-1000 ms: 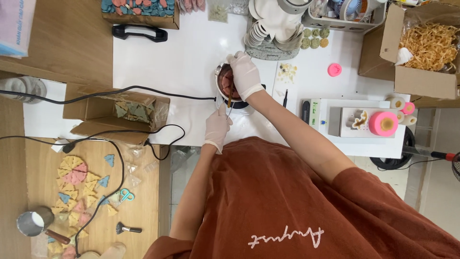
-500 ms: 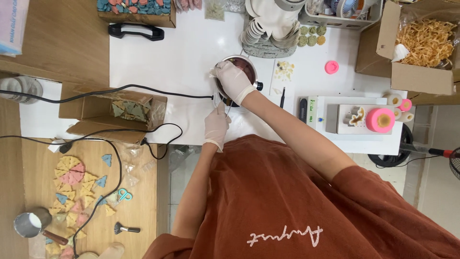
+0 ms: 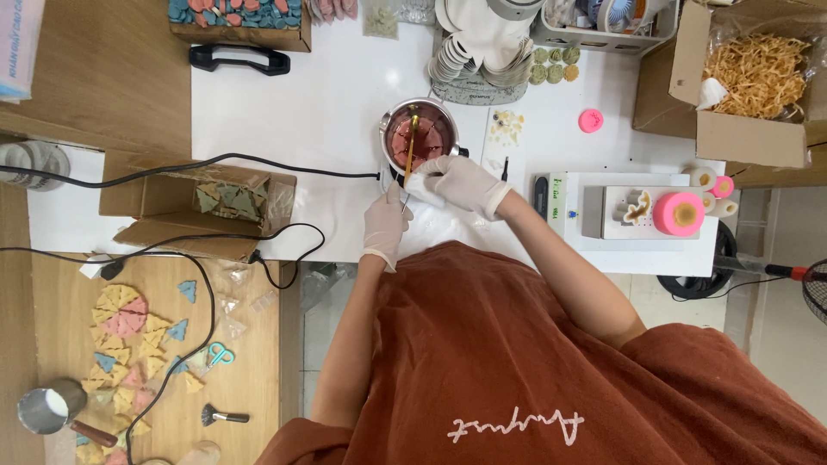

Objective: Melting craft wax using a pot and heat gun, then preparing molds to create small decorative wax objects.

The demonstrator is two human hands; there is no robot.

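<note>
A small metal pot (image 3: pixel 389 120) holding pink liquid (image 3: pixel 431 138) stands on the white table (image 3: pixel 327 103). A thin yellowish stick (image 3: pixel 411 138) leans in the pot, its lower end coming out toward me. My right hand (image 3: pixel 457 185), in a white glove, grips that lower end just in front of the pot. My left hand (image 3: pixel 385 226), also gloved, sits at the table's near edge with its fingertips up against the stick's tip; whether it pinches it is unclear.
A black cable (image 3: pixel 215 164) runs to the pot from the left. An open cardboard box (image 3: pixel 207 202) of wedge shapes sits left, a scale (image 3: pixel 603 211) with a pink round piece (image 3: pixel 679 213) right, and a box of shredded paper (image 3: pixel 758 77) far right. Stacked white discs (image 3: pixel 474 52) stand behind the pot.
My right hand has drawn back from over the pot toward me, uncovering the pink liquid and the stick. The left hand has stayed near the table edge.
</note>
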